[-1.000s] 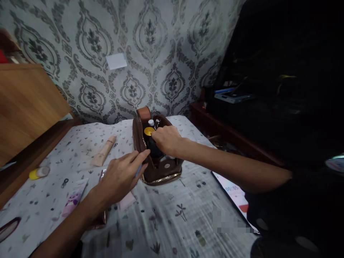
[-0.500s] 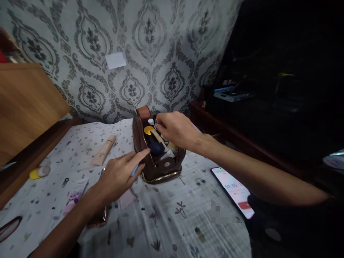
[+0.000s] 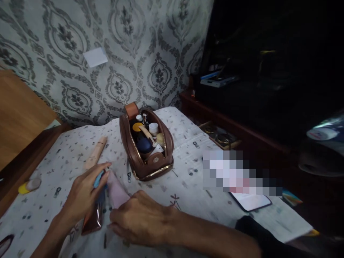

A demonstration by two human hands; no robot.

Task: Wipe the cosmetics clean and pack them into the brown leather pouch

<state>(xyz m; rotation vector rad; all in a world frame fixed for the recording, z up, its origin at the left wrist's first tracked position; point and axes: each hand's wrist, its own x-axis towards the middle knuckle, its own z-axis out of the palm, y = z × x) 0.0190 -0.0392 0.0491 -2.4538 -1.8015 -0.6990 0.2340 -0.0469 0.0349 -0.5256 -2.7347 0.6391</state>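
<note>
My left hand is closed around a small light blue item, most of it hidden by the fingers. My right hand is curled at the lower end of a pale pink, flat item, whose upper tip reaches my left fingertips. Below my left hand lies a shiny copper-coloured tube. A beige tube rests just beyond that hand. Further off stands an unzipped brown toiletry bag, holding a yellow-lidded jar, a dark blue rounded item, a white-capped jar and other cosmetics.
A patterned white sheet covers the surface. On the right lies a phone, partly blurred out. A yellow-and-clear small bottle lies at far left, near a wooden board. Wallpaper backs the scene.
My right hand has left the bag and come down to the pink item, which has been lifted from flat. My left hand has drawn back from the bag, still with the light blue item.
</note>
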